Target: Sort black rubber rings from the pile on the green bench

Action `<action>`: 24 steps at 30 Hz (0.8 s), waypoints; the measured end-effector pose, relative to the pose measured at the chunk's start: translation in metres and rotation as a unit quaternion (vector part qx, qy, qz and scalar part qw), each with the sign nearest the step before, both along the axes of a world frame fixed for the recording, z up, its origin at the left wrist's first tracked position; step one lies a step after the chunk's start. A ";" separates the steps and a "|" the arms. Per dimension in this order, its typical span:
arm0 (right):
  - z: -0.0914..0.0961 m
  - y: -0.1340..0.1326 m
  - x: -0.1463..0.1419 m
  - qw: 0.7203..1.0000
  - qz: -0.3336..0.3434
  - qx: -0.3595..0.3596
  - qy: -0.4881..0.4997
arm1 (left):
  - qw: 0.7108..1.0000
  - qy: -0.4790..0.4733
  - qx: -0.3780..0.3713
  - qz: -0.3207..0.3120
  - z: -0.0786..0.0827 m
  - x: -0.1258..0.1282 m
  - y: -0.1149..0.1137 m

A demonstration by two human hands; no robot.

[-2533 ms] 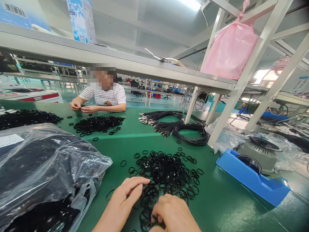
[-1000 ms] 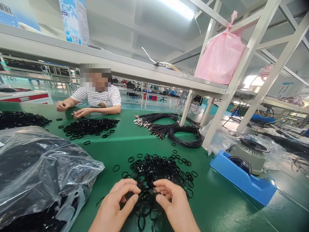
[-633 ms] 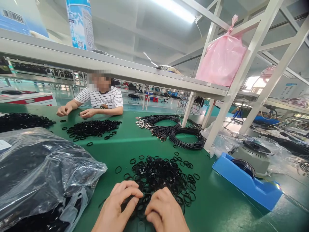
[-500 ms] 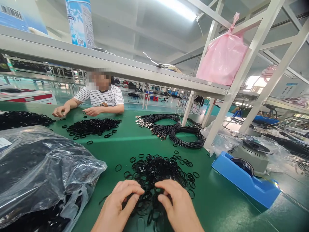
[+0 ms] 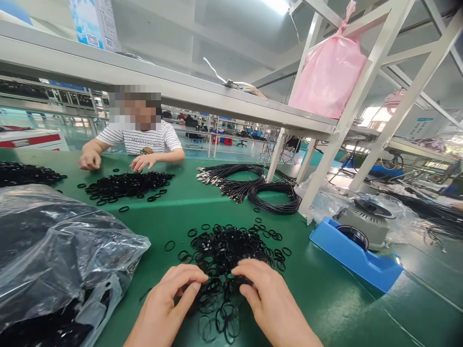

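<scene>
"How do the black rings look?"
"Thin, glossy, round, heaped on the green tabletop, the nearest ones loosely overlapping."
"Holding any?"
"The left hand and right hand curl loosely beside them; I can't tell whether either pinches one."
"Hidden?"
"The hands mask some; mid-heap, outlines merge into black."
</scene>
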State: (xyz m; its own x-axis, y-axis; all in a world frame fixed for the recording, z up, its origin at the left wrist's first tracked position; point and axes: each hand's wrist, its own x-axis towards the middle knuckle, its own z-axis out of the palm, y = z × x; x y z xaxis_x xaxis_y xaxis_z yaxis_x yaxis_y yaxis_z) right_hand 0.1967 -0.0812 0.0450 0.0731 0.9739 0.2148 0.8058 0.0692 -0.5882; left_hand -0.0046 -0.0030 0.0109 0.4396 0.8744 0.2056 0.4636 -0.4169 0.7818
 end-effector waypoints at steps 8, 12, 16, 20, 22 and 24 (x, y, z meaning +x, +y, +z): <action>-0.034 -0.001 -0.037 0.935 0.305 -0.133 -0.127 | 1.000 -0.014 -0.008 0.021 0.003 -0.003 -0.002; -0.029 0.003 -0.031 0.984 0.149 -0.091 0.021 | 1.000 -0.010 -0.017 0.002 0.003 -0.001 -0.003; -0.022 0.010 -0.019 0.959 0.011 -0.086 0.269 | 0.997 -0.016 -0.068 -0.026 0.006 0.004 -0.010; -0.027 0.015 -0.017 0.903 0.025 -0.102 0.417 | 0.988 -0.034 -0.124 -0.086 0.003 0.010 -0.019; -0.030 0.017 -0.018 0.895 0.038 -0.094 0.434 | 0.989 -0.030 -0.116 -0.083 0.000 0.012 -0.018; -0.030 0.017 -0.017 0.901 0.030 -0.077 0.427 | 0.993 -0.024 -0.109 -0.045 -0.003 0.011 -0.014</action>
State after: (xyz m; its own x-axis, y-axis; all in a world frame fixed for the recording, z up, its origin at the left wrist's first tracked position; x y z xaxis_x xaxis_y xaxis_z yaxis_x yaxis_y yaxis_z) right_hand 0.1793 -0.0639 0.0149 0.0932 0.9951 -0.0323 0.0533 -0.0374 -0.9979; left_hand 0.0063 -0.0168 0.0080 0.5122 0.8580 0.0385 0.3921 -0.2735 0.8783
